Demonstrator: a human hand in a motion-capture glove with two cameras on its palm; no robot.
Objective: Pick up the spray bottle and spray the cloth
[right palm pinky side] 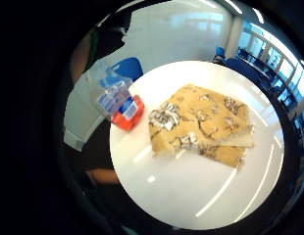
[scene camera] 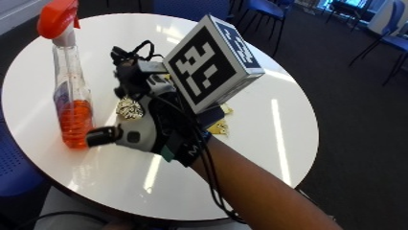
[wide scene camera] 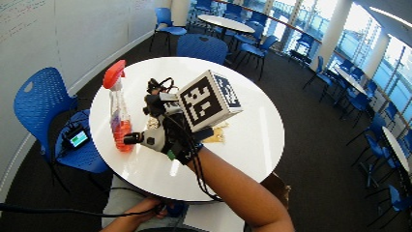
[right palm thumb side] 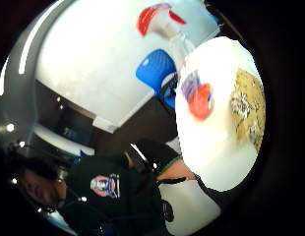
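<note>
A clear spray bottle (scene camera: 72,112) with an orange trigger head and orange liquid in its lower part stands upright at the left of the round white table (scene camera: 267,110). My gloved right hand (scene camera: 141,120) hovers just right of the bottle. Its thumb stretches toward the bottle and its fingers reach forward, holding nothing. A folded tan cloth with a floral print (right palm pinky side: 206,125) lies flat near the table's middle, right under my palm. From outside only small bits of the cloth (scene camera: 221,127) show past my hand. The bottle (right palm pinky side: 120,100) stands beside the cloth, apart from it.
Blue chairs ring the table: one (wide scene camera: 45,101) at the left with a small device (wide scene camera: 77,138) on its seat, another (wide scene camera: 203,48) at the far side. The table's edge (scene camera: 127,203) curves close to my forearm. More tables and chairs stand farther back.
</note>
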